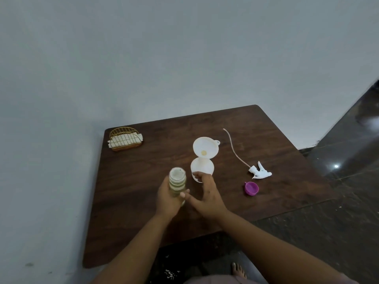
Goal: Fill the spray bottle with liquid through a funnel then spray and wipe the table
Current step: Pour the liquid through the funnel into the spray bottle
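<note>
My left hand [167,198] sits just left of the frame's centre, forearm rising from the bottom edge, fingers curled round a ribbed clear bottle [177,184] of yellowish liquid; the bottle stands upright in my grasp with its open mouth facing up toward the camera, thumb tip pressed against its right side; whether its base touches the table [143,222] I cannot tell. My right hand [207,198] reaches in from the lower right, forearm slanting across the table's near edge, palm down and fingers loosely spread, holding nothing firmly; its fingertips [198,175] rest against the lower front of the white spray bottle [202,168], which stands at the centre of the frame, just right of the bottle I grip. A white funnel [205,149] sits in the spray bottle's neck, its wide bowl tipped toward the camera, a yellowish spot at its throat. To the right lies the white trigger sprayer head [260,172] on its side, its thin dip tube [233,147] curving toward the upper part of the table; below it a purple cap [251,188] lies near by. At the table's upper left corner stands a gold wire holder [125,139] with white napkins.
</note>
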Action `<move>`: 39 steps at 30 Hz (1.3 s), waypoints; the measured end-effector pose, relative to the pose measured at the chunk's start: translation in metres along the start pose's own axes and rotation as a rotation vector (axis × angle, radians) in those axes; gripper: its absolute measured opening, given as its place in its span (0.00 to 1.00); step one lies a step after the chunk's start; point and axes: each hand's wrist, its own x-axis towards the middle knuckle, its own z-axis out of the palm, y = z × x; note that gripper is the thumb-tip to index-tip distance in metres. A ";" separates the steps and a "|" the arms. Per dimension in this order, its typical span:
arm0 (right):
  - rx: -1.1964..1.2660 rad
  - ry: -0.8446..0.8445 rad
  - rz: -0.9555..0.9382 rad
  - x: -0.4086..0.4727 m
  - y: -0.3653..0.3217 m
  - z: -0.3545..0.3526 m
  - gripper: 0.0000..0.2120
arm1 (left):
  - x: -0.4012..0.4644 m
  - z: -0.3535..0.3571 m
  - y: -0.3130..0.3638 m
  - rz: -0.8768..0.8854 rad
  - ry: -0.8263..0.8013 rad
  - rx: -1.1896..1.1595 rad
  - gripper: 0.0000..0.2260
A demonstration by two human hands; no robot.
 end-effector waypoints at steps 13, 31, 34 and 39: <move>0.184 -0.050 0.094 0.005 -0.010 -0.040 0.43 | -0.024 0.046 0.032 0.196 -0.182 0.034 0.23; 0.146 0.028 0.209 0.026 0.001 -0.117 0.23 | 0.005 0.091 0.075 0.353 -0.303 0.124 0.30; 0.148 0.023 0.184 0.041 0.001 -0.126 0.24 | 0.009 0.078 0.082 0.478 -0.385 0.204 0.37; 0.060 0.010 0.120 0.074 -0.001 -0.149 0.24 | 0.023 0.050 0.086 0.584 -0.109 0.221 0.32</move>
